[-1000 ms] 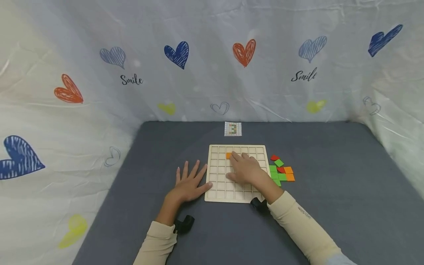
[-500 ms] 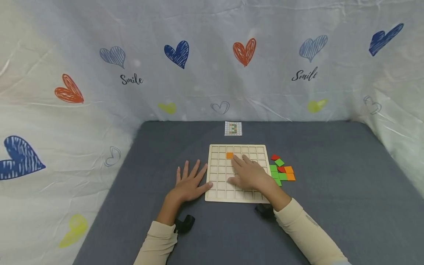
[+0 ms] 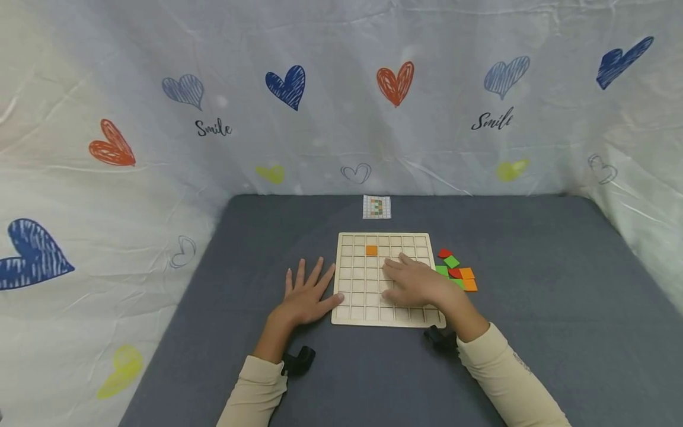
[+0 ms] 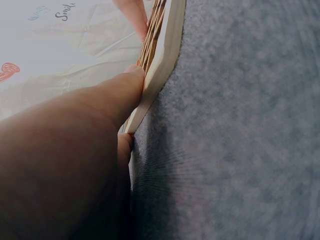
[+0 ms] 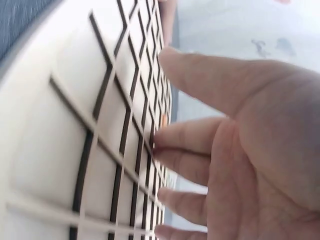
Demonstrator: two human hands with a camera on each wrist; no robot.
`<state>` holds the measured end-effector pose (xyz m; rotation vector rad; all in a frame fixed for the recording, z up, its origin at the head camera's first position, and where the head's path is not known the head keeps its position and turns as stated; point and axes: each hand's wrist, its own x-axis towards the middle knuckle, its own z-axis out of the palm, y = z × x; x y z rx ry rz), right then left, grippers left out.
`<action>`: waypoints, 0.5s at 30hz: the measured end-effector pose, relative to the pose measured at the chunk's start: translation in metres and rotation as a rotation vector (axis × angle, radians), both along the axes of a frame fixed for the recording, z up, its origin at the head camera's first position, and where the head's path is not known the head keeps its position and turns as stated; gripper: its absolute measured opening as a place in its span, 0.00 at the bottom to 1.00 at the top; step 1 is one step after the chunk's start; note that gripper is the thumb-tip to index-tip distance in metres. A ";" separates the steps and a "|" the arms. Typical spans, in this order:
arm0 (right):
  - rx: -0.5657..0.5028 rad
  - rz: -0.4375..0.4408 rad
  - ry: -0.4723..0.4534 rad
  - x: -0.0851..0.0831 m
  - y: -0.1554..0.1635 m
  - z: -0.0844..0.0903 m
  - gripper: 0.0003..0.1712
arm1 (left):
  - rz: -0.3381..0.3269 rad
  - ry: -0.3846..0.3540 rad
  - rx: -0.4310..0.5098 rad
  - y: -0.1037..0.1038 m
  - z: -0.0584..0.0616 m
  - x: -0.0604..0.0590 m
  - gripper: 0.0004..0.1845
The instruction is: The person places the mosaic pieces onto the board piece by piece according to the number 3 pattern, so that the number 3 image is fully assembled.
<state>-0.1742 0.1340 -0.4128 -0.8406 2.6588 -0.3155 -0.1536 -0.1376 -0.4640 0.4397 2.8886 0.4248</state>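
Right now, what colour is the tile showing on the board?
Orange; the tile shows best in the head view.

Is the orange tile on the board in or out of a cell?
In: the orange tile fills one cell of the grid board, edges aligned.

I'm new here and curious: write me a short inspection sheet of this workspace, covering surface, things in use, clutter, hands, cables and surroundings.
Surface: dark grey table, looks cloth-covered.
Things in use: wooden grid board with one orange tile seen in a cell near its far edge; patterned card beyond it.
Clutter: loose tiles in red, green and orange, bunched at the board's right.
Hands: left hand spread, thumb on the board's edge; right hand over the board, no tile visible in it.
Cables: nothing seen.
Surroundings: pale sheet printed with hearts and "Smile".
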 end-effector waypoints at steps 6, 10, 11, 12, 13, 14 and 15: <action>-0.069 0.031 -0.066 -0.006 0.009 0.001 0.38 | -0.001 0.000 -0.002 0.000 0.002 0.001 0.39; -0.152 0.071 -0.085 -0.010 0.015 0.006 0.30 | -0.002 0.011 -0.004 0.001 0.002 0.001 0.40; -0.175 0.087 -0.084 -0.011 0.018 0.007 0.24 | -0.003 0.012 -0.004 0.001 0.002 0.001 0.40; -0.197 0.098 -0.083 -0.013 0.020 0.008 0.17 | -0.002 0.012 -0.005 0.001 0.002 0.001 0.40; -0.217 0.110 -0.077 -0.014 0.024 0.010 0.13 | 0.000 0.011 -0.007 0.001 0.001 0.000 0.40; -0.235 0.114 -0.075 -0.015 0.027 0.012 0.10 | 0.003 0.008 -0.007 0.001 0.001 0.000 0.40; -0.246 0.114 -0.073 -0.016 0.031 0.014 0.11 | 0.002 0.007 -0.005 0.001 0.000 -0.001 0.40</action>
